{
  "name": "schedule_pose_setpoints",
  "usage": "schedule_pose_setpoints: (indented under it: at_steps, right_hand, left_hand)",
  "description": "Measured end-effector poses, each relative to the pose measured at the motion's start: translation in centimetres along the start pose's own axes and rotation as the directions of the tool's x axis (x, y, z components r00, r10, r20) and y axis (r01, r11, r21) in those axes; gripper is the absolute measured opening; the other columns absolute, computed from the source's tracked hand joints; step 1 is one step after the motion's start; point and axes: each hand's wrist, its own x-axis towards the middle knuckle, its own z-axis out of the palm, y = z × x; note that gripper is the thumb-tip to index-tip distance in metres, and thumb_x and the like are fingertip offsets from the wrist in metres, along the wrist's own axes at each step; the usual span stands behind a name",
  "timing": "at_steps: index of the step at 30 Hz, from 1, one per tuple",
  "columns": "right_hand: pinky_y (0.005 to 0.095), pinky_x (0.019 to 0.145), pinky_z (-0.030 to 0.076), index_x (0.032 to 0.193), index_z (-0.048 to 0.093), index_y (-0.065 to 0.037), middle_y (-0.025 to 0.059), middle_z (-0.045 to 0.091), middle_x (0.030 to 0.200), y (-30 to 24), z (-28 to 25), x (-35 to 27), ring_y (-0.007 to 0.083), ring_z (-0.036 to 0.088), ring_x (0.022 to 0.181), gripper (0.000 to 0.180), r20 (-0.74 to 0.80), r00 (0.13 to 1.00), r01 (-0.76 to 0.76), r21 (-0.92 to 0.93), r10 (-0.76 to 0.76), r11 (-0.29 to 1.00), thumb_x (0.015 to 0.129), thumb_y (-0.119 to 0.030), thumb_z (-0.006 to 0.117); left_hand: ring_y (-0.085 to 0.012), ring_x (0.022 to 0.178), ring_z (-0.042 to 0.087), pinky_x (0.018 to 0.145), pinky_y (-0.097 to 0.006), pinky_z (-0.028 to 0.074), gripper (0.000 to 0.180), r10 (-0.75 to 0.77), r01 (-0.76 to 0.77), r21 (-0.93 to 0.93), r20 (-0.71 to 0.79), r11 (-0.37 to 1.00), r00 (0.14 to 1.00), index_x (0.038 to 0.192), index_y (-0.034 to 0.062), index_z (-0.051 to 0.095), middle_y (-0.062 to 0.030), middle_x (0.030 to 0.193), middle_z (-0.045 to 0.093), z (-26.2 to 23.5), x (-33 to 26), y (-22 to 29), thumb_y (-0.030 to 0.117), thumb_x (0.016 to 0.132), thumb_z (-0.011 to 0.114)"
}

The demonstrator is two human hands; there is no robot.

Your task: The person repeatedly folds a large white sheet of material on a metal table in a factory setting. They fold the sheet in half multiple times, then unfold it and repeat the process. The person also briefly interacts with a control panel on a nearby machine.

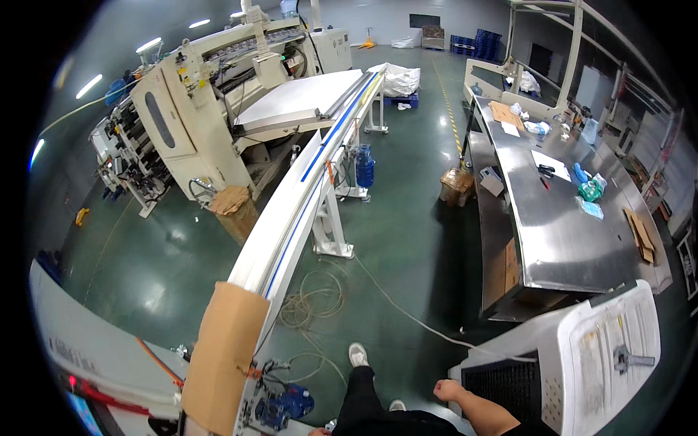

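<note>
My right hand (pixel 448 390) is curled into a loose fist with nothing showing in it. It hangs beside the dark grille of a white plastic appliance like an air cooler (pixel 574 370), apart from it as far as I can tell. A grey metal fitting (pixel 631 360) lies on top of that appliance. Just a sliver of my left hand (pixel 318 432) shows at the lower edge; its fingers are hidden. Nearest to it are blue motors (pixel 287 407) under a long white conveyor rail (pixel 291 225). Brown cardboard (pixel 227 356) covers the rail's near end.
A steel table (pixel 556 240) on the right bears scissors (pixel 546 171), paper and plastic bags. Coiled hose (pixel 313 301) and a cable (pixel 407 314) lie across the green floor. A large cream machine (pixel 189 123) stands left. A wrapped carton (pixel 456 187) sits near the table.
</note>
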Motion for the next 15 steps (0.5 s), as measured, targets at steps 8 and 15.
schedule_pose_setpoints:
  at_steps: [8,15]
  right_hand:
    - [0.0387,0.078,0.051,0.091,0.068,-0.007,0.0136,0.068,0.089,-1.8,-7.0,9.2,0.0286,0.065,0.088,0.035,0.195,0.962,-0.190,-0.022,0.191,0.981,0.077,-0.034,0.050]
    - [0.0383,0.079,0.050,0.095,0.067,-0.007,0.0139,0.068,0.089,-8.3,-12.7,12.5,0.0307,0.064,0.090,0.030,-0.022,0.936,-0.310,0.417,0.351,0.854,0.082,-0.029,0.052]
  left_hand:
    - [-0.0263,0.079,0.062,0.072,-0.038,0.048,0.018,-0.319,0.324,-0.051,0.076,0.945,0.945,0.086,0.0064,0.066,-0.0127,0.084,0.065,-15.3,22.1,3.4,0.020,0.075,0.064]
    - [-0.0223,0.082,0.065,0.075,-0.034,0.051,0.022,-0.317,0.328,-0.160,0.088,0.931,0.944,0.088,0.0079,0.067,-0.0093,0.084,0.068,-28.3,38.8,11.1,0.020,0.069,0.067]
